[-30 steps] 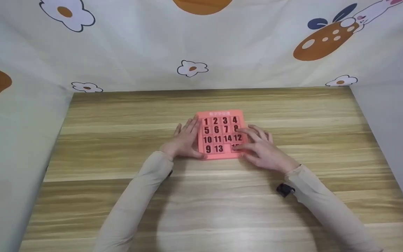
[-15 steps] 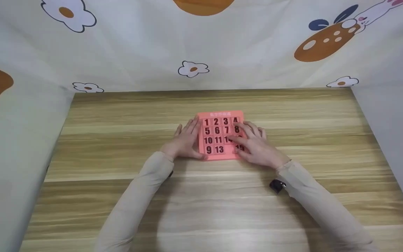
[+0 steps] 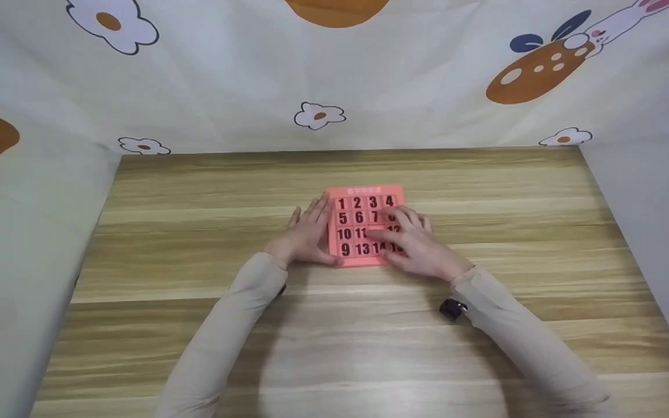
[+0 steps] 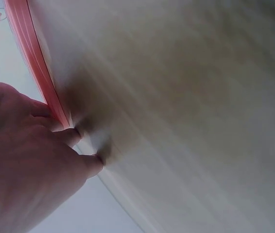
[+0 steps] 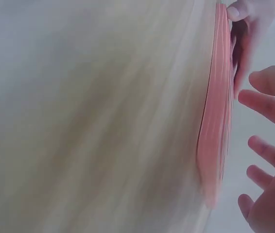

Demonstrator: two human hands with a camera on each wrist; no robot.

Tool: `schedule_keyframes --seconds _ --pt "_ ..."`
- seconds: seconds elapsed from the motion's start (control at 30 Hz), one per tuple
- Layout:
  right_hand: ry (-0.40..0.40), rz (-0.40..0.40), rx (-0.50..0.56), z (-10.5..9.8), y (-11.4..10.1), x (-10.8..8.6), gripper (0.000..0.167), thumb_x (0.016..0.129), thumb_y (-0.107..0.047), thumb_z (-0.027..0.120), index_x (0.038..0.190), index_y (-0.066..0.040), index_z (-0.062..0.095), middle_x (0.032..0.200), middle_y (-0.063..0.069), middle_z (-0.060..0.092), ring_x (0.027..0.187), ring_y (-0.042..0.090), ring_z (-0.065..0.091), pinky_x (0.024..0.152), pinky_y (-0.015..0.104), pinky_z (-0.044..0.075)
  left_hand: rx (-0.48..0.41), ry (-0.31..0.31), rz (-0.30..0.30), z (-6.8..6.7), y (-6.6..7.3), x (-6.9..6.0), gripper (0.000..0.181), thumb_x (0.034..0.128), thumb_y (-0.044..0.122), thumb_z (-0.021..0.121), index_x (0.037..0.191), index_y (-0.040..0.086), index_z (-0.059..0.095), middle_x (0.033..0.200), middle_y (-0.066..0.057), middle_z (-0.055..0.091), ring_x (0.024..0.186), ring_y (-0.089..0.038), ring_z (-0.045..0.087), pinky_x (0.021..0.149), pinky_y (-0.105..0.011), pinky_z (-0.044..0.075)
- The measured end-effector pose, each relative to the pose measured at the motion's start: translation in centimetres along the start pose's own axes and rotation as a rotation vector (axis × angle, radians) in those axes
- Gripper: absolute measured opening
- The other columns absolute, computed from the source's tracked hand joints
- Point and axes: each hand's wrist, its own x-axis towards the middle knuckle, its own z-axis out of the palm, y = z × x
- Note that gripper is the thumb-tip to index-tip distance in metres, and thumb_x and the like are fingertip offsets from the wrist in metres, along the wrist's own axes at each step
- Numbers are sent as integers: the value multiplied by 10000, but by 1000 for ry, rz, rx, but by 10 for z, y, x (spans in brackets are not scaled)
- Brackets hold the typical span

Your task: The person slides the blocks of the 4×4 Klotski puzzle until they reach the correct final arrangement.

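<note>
A pink number slide puzzle [image 3: 363, 190] lies flat on the table, with black-numbered tiles in rows. Along its left edge rests my left hand [image 3: 304, 235], fingers extended and the thumb at the lower left corner. In the left wrist view, fingertips touch the table beside the puzzle's pink side [image 4: 35, 63]. My right hand [image 3: 421, 249] is over the right half, its fingers spread and lightly bent, covering part of the tiles. The 14 tile [image 3: 377, 248] sits in the bottom row between 13 and 15. The index fingertip is over the third-row spot right of 11, partly hiding it.
The puzzle lies on a wood-grain table [image 3: 195, 197]. A pale cloth [image 3: 404, 87] with flower, carrot and rabbit prints stands behind it, and pale walls close both sides. A small black device [image 3: 452, 309] is at the right wrist.
The 14 tile has slid down from the third row into the bottom-row gap. My right hand has moved left across the puzzle; the left hand has stayed in place.
</note>
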Motion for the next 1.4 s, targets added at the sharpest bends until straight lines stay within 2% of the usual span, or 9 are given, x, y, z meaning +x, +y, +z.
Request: schedule_keyframes --seconds 0.17,0.4,0.5,0.63,0.93,1.07,1.23,1.3,1.4 --pt "-37 -17 -51 4 -4 8 432 935 -307 611 1357 -220 582 1521 179 279 1390 405 170 1062 639 141 -2 0 3 1 2 -1 1320 709 591 771 1527 43 -109 1574 -106 -204 1443 -269 -137 1139 -475 -92" --pt "92 30 -39 -9 13 0 206 884 -232 684 1066 -157 743 1452 165 405 1345 411 251 1034 650 135 -7 2 -8 -1 1 -2 1322 708 581 780 1528 46 -108 1577 -102 -201 1445 -267 -129 1140 -469 -97" --pt "92 40 -12 -12 15 1 248 875 -211 689 1111 -144 731 1455 166 403 1339 414 257 1033 637 135 -7 3 -5 -2 0 -3 1310 719 565 781 1527 37 -105 1580 -108 -196 1447 -275 -121 1142 -480 -91" --pt "62 32 -1 -5 4 11 341 881 -215 684 1215 -147 683 1473 172 377 1357 394 246 1049 611 149 1 -6 -16 -2 0 -3 1304 728 572 770 1525 45 -116 1577 -99 -211 1447 -269 -128 1144 -472 -91" --pt "-8 -73 -73 18 -22 36 403 935 -326 608 1320 -209 614 1523 157 309 1389 392 226 1106 632 90 18 -10 -6 -2 2 -2 1294 735 591 752 1523 41 -116 1573 -100 -216 1445 -269 -128 1143 -468 -83" --pt "1 -46 -67 15 -18 31 372 935 -306 610 1295 -214 636 1532 155 298 1391 412 204 1091 643 94 19 -17 -13 -2 2 -1 1302 727 600 753 1524 46 -115 1571 -88 -223 1445 -260 -130 1142 -458 -94" --pt "40 23 -44 5 -8 14 343 901 -247 649 1238 -191 677 1530 159 298 1387 406 191 1065 648 124 10 -16 -28 -2 3 0 1321 712 597 765 1525 59 -128 1567 -77 -237 1443 -251 -142 1139 -448 -105" --pt "19 -1 -44 4 -7 9 381 898 -260 647 1275 -201 654 1541 160 273 1393 403 175 1065 645 131 12 -14 -31 -2 2 0 1328 708 601 766 1523 63 -133 1565 -78 -239 1442 -253 -142 1138 -449 -104" --pt "-37 -94 -43 4 -8 4 435 907 -305 632 1332 -215 608 1551 176 234 1399 418 163 1068 660 131 15 -8 -18 -1 1 0 1323 711 593 769 1524 46 -120 1570 -97 -221 1444 -269 -129 1138 -468 -97"
